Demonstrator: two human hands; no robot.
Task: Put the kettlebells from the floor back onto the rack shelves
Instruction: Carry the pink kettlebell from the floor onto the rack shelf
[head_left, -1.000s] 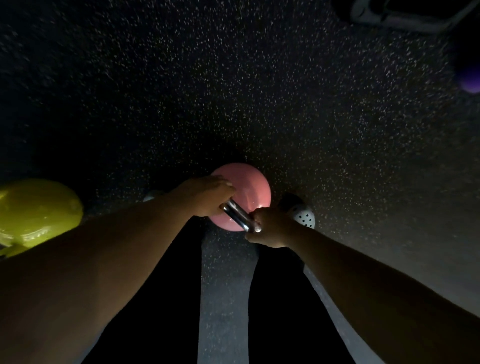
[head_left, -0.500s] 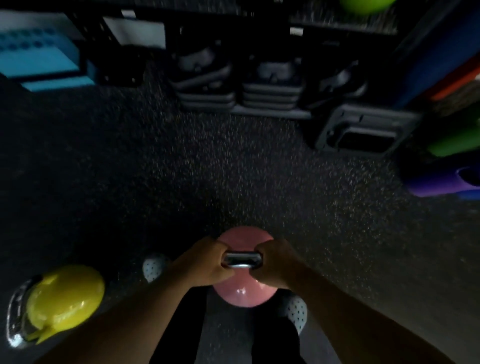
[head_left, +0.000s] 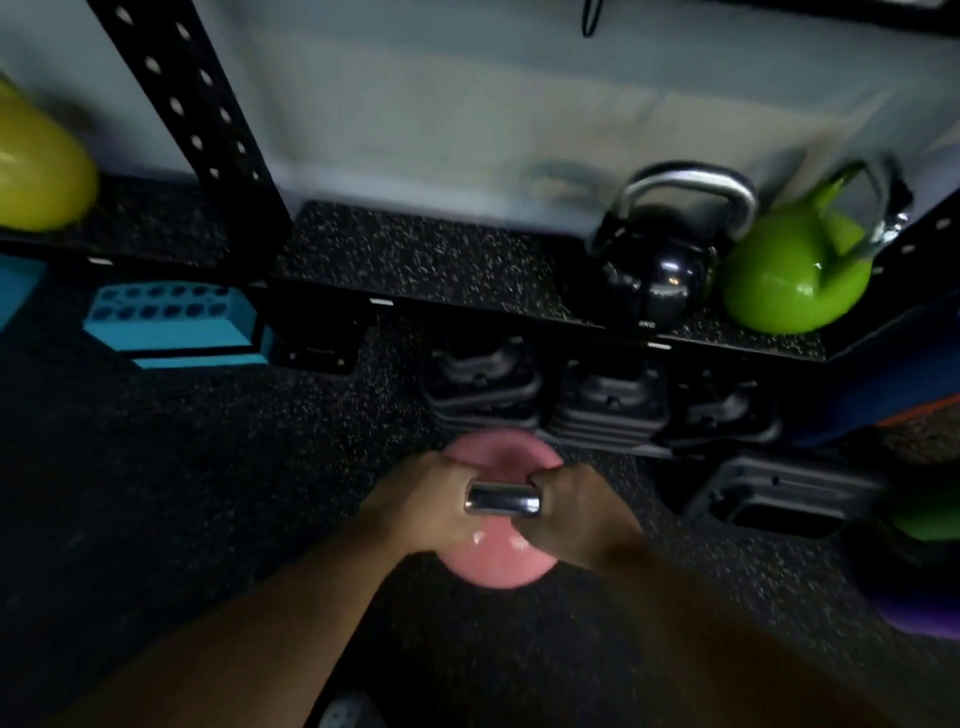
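A pink kettlebell (head_left: 496, 564) with a chrome handle (head_left: 502, 500) hangs low in the middle of the head view. My left hand (head_left: 422, 504) and my right hand (head_left: 582, 514) both grip that handle, one on each side. Ahead runs the rack shelf (head_left: 415, 260), covered in speckled black rubber. A black kettlebell (head_left: 655, 275) and a green kettlebell (head_left: 789, 280) stand on its right part. A yellow-green kettlebell (head_left: 36, 166) rests on the shelf section at far left, behind the black perforated upright (head_left: 197, 135).
Black stacked weight blocks (head_left: 608, 405) sit on the floor under the shelf. A black frame-like weight (head_left: 779, 499) lies at right. Blue blocks (head_left: 171, 322) stand at left. A purple kettlebell (head_left: 914, 608) and another green one (head_left: 930, 514) are on the floor at far right.
My view has lifted from the floor to the rack, and the shelf is now close ahead. The pink kettlebell has come up with both hands; the yellow kettlebell on the floor has left the frame.
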